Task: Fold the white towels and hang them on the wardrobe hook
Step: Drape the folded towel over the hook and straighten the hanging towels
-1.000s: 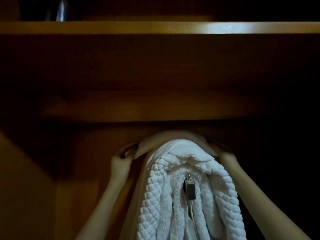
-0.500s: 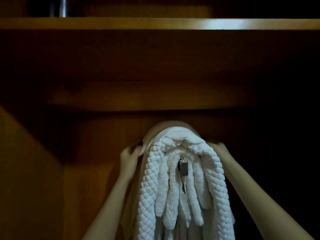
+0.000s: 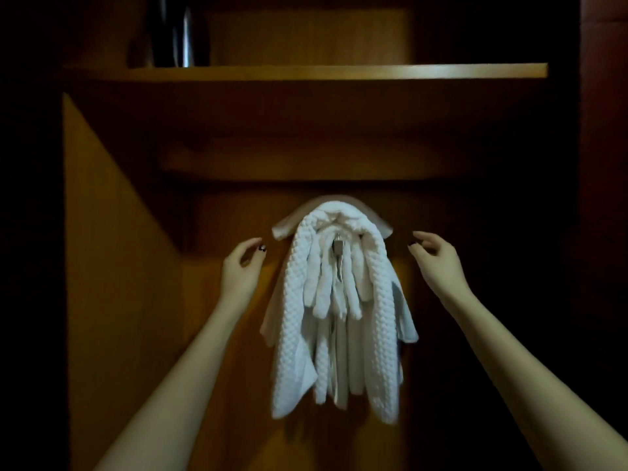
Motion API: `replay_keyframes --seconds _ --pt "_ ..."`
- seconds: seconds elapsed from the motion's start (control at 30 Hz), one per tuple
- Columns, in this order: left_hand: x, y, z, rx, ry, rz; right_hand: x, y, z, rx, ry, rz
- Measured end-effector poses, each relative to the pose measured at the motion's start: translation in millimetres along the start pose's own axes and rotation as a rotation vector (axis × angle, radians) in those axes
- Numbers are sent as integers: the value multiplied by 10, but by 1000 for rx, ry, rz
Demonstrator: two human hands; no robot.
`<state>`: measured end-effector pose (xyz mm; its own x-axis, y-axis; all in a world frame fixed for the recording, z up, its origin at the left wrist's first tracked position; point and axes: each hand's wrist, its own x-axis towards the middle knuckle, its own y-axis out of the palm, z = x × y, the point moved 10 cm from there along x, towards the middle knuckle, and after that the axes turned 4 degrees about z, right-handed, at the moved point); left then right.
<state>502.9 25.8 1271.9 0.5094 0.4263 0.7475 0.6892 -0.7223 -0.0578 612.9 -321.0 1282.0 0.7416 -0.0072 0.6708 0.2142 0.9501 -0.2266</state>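
— Left hand (image 3: 239, 266) and right hand (image 3: 438, 263) have both let go of the white towels (image 3: 299, 300) since a moment ago.
— Where does everything sit?
— Wardrobe (image 3: 119, 266) fills the view; its shelf (image 3: 306, 72) spans the top, a dark vessel (image 3: 176, 35) at the left end (too dim to name). Towels hang bundled at the back panel's middle, draped over the hook (image 3: 338, 247).
— And the hands?
— One each side of the bundle, apart from it, fingers loosely curled, holding nothing.

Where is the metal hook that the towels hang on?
In the head view the metal hook peeks out near the top of the white towels, midway between the left hand and right hand, below the shelf.
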Motion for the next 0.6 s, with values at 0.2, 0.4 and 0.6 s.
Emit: replay_keyframes --seconds 0.2,0.4,0.6 --pt "-1049 -452 -336 212 -20 51 -1061 -62 84 -71 -1 119" --pt "-2078 -886 -197 528 -146 226 -2162 308 21 -194 89 361" --pt "-3322 -1403 341 664 -276 415 -3601 1323 -290 -354 157 788"
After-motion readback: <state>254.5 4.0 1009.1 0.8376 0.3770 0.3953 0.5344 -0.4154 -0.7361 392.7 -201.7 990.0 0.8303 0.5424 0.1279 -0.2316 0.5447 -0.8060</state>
